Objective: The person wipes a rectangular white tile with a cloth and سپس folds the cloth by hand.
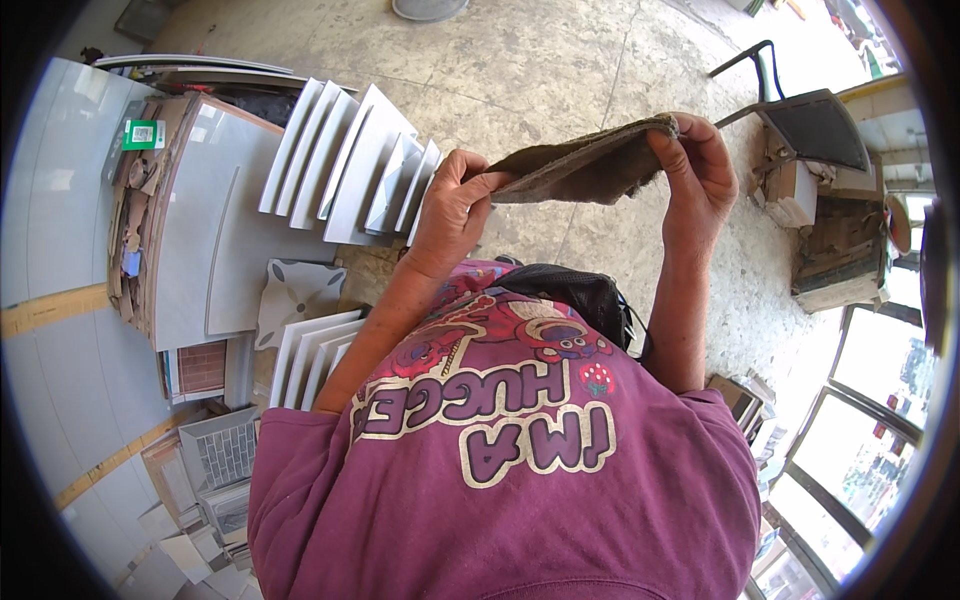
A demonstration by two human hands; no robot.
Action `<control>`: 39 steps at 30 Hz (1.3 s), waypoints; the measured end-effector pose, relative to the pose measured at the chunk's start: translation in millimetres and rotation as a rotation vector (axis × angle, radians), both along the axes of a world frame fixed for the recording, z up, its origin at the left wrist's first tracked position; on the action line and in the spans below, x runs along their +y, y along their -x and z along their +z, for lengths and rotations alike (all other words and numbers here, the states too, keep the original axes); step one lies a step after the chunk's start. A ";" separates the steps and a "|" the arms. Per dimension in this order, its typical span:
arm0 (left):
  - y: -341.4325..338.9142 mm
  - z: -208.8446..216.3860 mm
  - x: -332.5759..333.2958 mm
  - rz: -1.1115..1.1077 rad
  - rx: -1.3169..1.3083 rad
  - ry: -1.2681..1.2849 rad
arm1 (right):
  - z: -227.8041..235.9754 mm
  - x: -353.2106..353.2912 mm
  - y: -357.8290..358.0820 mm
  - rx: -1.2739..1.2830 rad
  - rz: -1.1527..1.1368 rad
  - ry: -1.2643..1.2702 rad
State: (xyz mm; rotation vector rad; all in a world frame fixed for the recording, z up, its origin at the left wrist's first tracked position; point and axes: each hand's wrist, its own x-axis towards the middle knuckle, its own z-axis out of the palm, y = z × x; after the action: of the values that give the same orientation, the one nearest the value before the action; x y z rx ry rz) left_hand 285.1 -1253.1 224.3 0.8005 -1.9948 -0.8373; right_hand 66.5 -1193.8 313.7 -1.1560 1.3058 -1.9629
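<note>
A folded grey-brown cloth point(590, 170) with a rough, frayed edge is stretched out in front of my chest. My left hand point(458, 205) pinches its left end between thumb and fingers. At the opposite end, my right hand point(700, 170) grips the upper right corner, thumb on the near side. The cloth hangs between the two hands, its lower edge sagging a little over the floor. Both my forearms reach forward, bent at the elbows.
Upright pale tiles point(345, 165) stand in a row by my left arm, beside large grey slabs point(215, 200). A patterned tile point(298, 300) leans below them. To the right are a dark chair point(815, 125) and a worn box point(840, 255). Concrete floor point(520, 70) stretches ahead.
</note>
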 end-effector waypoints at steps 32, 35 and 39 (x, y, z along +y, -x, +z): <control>-1.4 -0.3 -3.4 -0.081 0.067 -0.161 | 2.7 9.7 5.3 0.079 -0.108 0.023; -0.4 -0.6 0.5 -0.120 0.067 -0.270 | 3.8 10.7 5.7 0.084 -0.115 0.023; 1.1 -5.2 1.1 -0.134 0.080 -0.222 | 6.2 10.5 8.3 0.103 -0.132 0.029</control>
State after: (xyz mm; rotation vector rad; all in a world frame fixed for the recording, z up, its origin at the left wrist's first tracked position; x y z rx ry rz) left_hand 284.0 -1252.0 219.1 0.7506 -1.9226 -1.1666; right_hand 58.2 -1183.3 319.9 -1.2275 1.4438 -2.0457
